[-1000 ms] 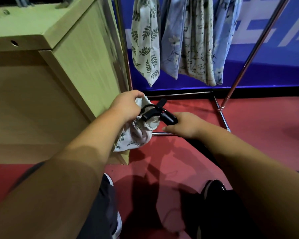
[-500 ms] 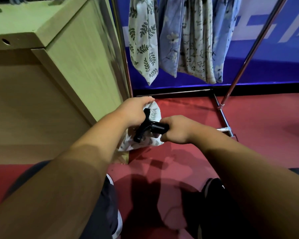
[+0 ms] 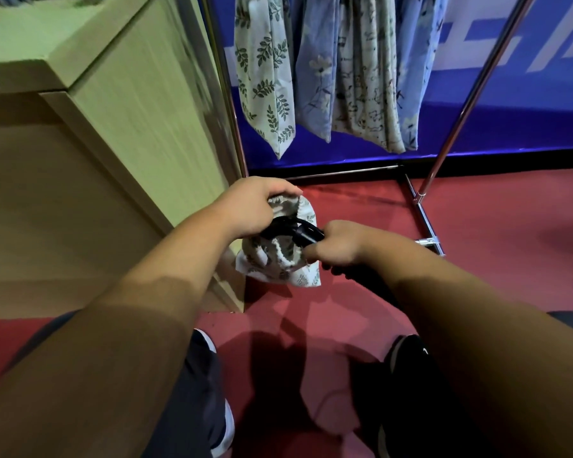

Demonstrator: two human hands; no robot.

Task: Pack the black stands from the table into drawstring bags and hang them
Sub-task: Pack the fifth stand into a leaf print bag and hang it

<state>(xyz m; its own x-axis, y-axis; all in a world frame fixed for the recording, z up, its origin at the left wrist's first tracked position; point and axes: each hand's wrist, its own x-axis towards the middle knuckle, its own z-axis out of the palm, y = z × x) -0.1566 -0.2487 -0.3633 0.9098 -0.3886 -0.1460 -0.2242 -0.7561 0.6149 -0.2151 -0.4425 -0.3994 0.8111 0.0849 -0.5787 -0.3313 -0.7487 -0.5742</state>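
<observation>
A white drawstring bag (image 3: 291, 269) with a green leaf print hangs in front of me, its mouth held open. My left hand (image 3: 250, 208) grips the bag's gathered rim at the top. My right hand (image 3: 336, 247) grips one end of a black stand (image 3: 303, 231), whose other end sits inside the bag's mouth. Most of the stand is hidden by the fabric and my fingers.
A light wooden table (image 3: 90, 104) stands at the left. Behind is a metal clothes rack (image 3: 420, 206) with several printed bags hanging, one leaf-print bag (image 3: 265, 74) nearest. Red carpet floor, blue wall panel behind, my shoes below.
The stand has gone deeper into the bag's mouth: its crossing arm that stuck out is now mostly inside. Both hands stay close together near the table corner.
</observation>
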